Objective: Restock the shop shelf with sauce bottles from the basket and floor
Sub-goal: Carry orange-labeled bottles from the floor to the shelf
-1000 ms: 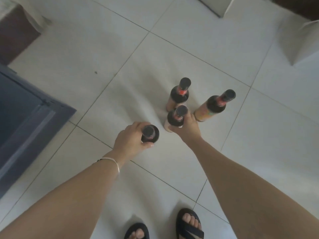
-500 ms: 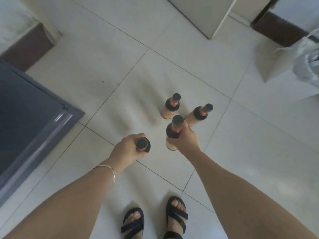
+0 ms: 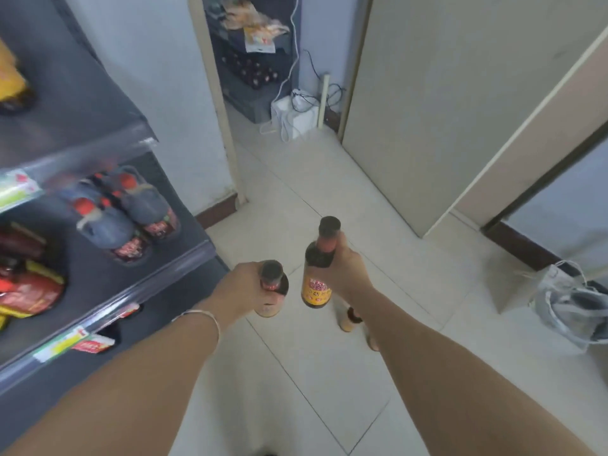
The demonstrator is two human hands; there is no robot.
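My left hand grips the neck of a dark sauce bottle seen almost from above. In my right hand is a second sauce bottle with an orange label, held by its neck and lifted above the floor. Another sauce bottle stands on the tiles below my right wrist, partly hidden by my arm. The grey shop shelf rises at the left, with large dark jugs and red packets on its middle tier.
A white bag sits on the floor at the right beside a dark skirting board. A beige door panel stands ahead. Through the doorway are a white box with cables and a far rack of goods. Pale tiled floor lies between.
Both hands have lifted their bottles off the floor and my view has swung up from the tiles to the shelf and doorway. The remaining bottles stay on the floor.
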